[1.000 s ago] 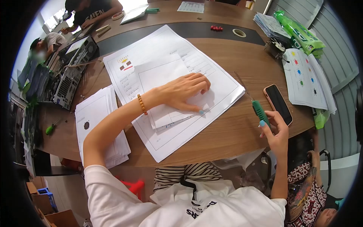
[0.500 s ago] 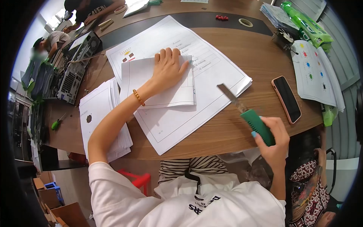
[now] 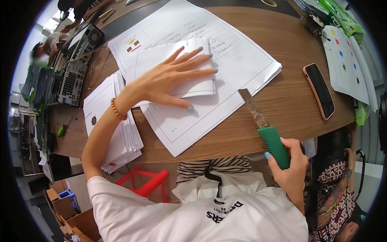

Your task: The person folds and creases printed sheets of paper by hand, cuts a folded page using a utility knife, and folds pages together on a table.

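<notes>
My left hand lies with fingers spread on a folded sheet of paper, its thumb reaching past the sheet's near edge. Beneath is a stack of large printed sheets lying at an angle on the table. In my right hand, fingers are wrapped round the green handle of a knife with a worn, stained blade. The blade points up and away from me, its tip close to the large sheets' right-hand edge. A pile of smaller printed papers lies under my left forearm.
A phone lies on the right of the wooden table. Printed sheets and green packaging sit beyond it. At left stand an opened computer case and a green screwdriver. Other people are at the far left and lower right; a red stool is below.
My left hand has spread its fingers and turned to point right across the folded sheet. The knife in my right hand has tilted more upright. The whole view has shifted slightly.
</notes>
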`<state>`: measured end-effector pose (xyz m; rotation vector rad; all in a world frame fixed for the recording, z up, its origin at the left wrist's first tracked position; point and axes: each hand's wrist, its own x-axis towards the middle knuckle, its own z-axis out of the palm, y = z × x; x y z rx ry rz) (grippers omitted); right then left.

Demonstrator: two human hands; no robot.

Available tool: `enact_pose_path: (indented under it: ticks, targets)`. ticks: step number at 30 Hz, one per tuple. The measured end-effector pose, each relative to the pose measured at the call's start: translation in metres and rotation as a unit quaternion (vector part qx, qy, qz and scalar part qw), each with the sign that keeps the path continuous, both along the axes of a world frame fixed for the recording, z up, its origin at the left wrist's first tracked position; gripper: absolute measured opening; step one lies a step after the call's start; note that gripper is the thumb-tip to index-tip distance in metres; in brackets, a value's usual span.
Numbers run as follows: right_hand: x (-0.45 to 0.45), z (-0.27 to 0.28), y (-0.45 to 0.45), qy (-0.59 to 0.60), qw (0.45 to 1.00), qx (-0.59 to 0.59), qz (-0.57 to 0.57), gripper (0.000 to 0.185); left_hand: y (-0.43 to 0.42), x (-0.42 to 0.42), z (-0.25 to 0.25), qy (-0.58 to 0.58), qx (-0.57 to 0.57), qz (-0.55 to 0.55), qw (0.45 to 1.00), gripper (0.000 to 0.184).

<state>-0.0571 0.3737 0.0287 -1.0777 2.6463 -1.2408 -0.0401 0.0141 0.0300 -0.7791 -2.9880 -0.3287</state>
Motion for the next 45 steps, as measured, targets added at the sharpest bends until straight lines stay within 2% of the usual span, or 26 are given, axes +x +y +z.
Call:
enact_pose_path:
  ticks: [2, 8, 18, 20, 26, 29, 39, 45]
  targets:
    - [-0.001, -0.001, -0.004, 0.039, 0.997, 0.019, 0.056, 0.037, 0.001, 0.000, -0.013, -0.015, 0.016, 0.031, 0.999, 0.074]
    - [0.004, 0.000, -0.023, 0.127, 0.986, 0.051, 0.091, 0.038, 0.007, 0.000, -0.022, 0.009, 0.022, 0.062, 0.998, 0.073]
    - [0.011, 0.000, -0.042, 0.131, 0.984, 0.070, 0.103, 0.037, 0.007, 0.002, -0.023, 0.040, 0.037, 0.049, 0.997, 0.065]
    - [0.010, -0.002, -0.046, 0.143, 0.984, 0.049, 0.098, 0.037, 0.004, 0.002, -0.024, 0.045, 0.005, 0.041, 0.998, 0.064]
    - [0.011, 0.002, -0.056, 0.137, 0.983, 0.105, 0.065, 0.035, 0.007, 0.004, -0.031, 0.069, -0.024, 0.092, 0.993, 0.067]
    - [0.009, -0.003, -0.055, 0.167, 0.980, 0.090, 0.064, 0.035, 0.009, 0.005, -0.026, 0.063, -0.062, 0.097, 0.991, 0.069]
    - [-0.007, 0.000, -0.059, 0.162, 0.977, 0.123, 0.067, 0.035, 0.008, 0.003, -0.027, 0.048, -0.058, 0.075, 0.994, 0.069]
    - [-0.040, -0.002, -0.092, 0.209, 0.966, 0.129, 0.081, 0.031, 0.006, 0.003, -0.029, 0.042, -0.069, 0.086, 0.993, 0.071]
